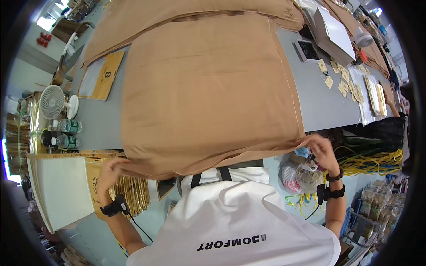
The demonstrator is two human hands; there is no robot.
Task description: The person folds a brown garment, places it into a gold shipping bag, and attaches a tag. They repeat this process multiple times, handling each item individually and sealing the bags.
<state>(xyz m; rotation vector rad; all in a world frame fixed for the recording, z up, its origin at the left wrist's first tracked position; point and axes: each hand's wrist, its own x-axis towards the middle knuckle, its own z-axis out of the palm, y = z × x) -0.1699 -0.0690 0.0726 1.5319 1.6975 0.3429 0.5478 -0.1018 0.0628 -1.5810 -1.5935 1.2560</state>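
A wide tan cloth (209,86) lies spread over the grey table (322,106) before me, its near edge drawn past the table's front edge in loose folds. My left hand (111,173) grips that edge at its left corner, somewhat blurred. At the right corner my right hand (319,149) pinches the same edge between thumb and fingers. Both wrists wear black straps with small devices. Behind the spread cloth lies a larger pile of tan cloth (199,7).
On the left are a yellow and clear packet (106,74), a white fan (52,102) and water bottles (68,125). On the right are paper tags (344,81), a small box of black pieces (308,50), a white box (332,36) and plastic-wrapped packets (374,94). Another person's hand (387,98) shows far right.
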